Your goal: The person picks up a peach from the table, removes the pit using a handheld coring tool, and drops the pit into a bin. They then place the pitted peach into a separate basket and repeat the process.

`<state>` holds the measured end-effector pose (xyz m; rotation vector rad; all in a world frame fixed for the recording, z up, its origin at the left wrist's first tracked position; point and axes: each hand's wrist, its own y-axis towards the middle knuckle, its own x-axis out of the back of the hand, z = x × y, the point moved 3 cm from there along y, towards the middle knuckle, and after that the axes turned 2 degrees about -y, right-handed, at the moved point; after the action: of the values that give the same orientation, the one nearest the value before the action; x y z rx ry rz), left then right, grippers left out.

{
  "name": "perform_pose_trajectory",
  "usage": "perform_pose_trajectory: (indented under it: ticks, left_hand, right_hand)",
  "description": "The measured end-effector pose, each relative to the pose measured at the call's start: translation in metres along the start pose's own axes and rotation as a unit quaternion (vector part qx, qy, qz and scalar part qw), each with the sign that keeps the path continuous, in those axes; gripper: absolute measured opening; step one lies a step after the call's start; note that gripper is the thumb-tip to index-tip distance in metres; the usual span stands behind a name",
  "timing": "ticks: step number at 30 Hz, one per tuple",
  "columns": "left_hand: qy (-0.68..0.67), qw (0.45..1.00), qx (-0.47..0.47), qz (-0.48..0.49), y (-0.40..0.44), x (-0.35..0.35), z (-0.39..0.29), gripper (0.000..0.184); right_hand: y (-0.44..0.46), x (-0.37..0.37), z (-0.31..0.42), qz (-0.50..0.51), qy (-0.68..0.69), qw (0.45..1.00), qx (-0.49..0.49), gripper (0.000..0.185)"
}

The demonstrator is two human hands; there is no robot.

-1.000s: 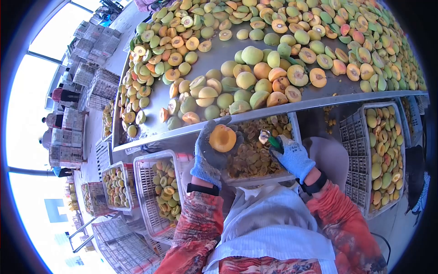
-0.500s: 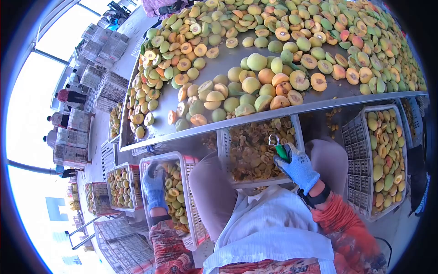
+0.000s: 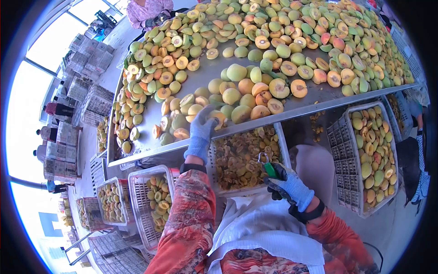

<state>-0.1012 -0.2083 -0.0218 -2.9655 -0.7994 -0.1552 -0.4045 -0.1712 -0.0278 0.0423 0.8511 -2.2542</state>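
Observation:
My left hand (image 3: 200, 137), in a blue knitted glove, reaches over the metal edge of the table to the near side of a heap of cut apricots (image 3: 232, 96). Its thumb and fingers are apart, touching or just beside an apricot half (image 3: 220, 119); blur hides the exact contact. In my right hand (image 3: 292, 186), gloved in blue with dark fingers, is a green-handled pitting tool (image 3: 270, 170). A bent metal loop at its tip points up over a crate of pits and scraps (image 3: 284, 148) in front of my lap.
The table's metal rim (image 3: 315, 108) runs across in front of me. Crates of apricots stand on both sides: a white-pink crate (image 3: 137, 192) at left and a grey crate (image 3: 340, 150) at right. Another person (image 3: 146, 13) is at the table's far left; stacked crates (image 3: 96, 105) stand behind.
My left hand has moved from the left crate up and right to the apricots on the table. My right hand, still holding the tool, has lowered slightly. The view has shifted a little.

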Motion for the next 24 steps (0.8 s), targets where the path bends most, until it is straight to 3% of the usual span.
perform_pose_trajectory:
  ticks: [2, 4, 6, 7, 8, 10, 15, 17, 18, 20, 24]
  left_hand:
    - [-0.320, 0.945, 0.065, -0.003, -0.048, 0.004, -0.063, 0.051]
    - [-0.394, 0.913, 0.104, 0.010, -0.073, 0.022, -0.058, 0.051]
    - [-0.388, 0.906, 0.168, -0.008, -0.107, 0.024, -0.053, 0.045]
    - [-0.397, 0.898, 0.187, 0.005, -0.121, 0.020, -0.056, 0.043]
    - [-0.408, 0.889, 0.205, 0.021, -0.132, 0.015, -0.056, 0.041]
    - [-0.434, 0.878, 0.202, 0.008, -0.148, 0.009, -0.042, 0.038]
    - [-0.443, 0.881, 0.161, 0.022, -0.164, 0.000, -0.042, 0.033]
    - [-0.281, 0.953, 0.094, 0.067, -0.168, -0.006, -0.059, 0.031]
    - [-0.283, 0.952, 0.097, 0.068, -0.169, -0.008, -0.059, 0.031]
    - [-0.183, 0.977, 0.012, 0.110, -0.169, -0.012, -0.062, 0.030]
    - [-0.183, 0.976, 0.026, 0.112, -0.166, -0.014, -0.054, 0.029]
  right_hand:
    - [0.001, -0.004, 0.002, -0.017, -0.070, 0.997, 0.038, 0.040]
    - [0.002, -0.018, 0.006, -0.024, -0.142, 0.987, 0.076, 0.039]
    - [-0.002, -0.041, 0.026, -0.073, -0.328, 0.905, 0.262, 0.037]
    - [-0.004, -0.053, 0.032, -0.084, -0.347, 0.861, 0.361, 0.037]
    - [-0.004, -0.062, 0.036, -0.079, -0.349, 0.862, 0.359, 0.037]
    - [-0.012, -0.079, 0.050, -0.076, -0.397, 0.799, 0.445, 0.039]
    - [-0.021, -0.082, 0.055, -0.068, -0.477, 0.774, 0.410, 0.040]
    - [-0.025, -0.081, 0.058, -0.035, -0.511, 0.769, 0.382, 0.036]
    - [-0.026, -0.079, 0.058, -0.035, -0.513, 0.769, 0.380, 0.036]
    - [-0.026, -0.076, 0.059, -0.049, -0.515, 0.763, 0.387, 0.031]
    - [-0.027, -0.072, 0.060, -0.071, -0.540, 0.763, 0.348, 0.029]
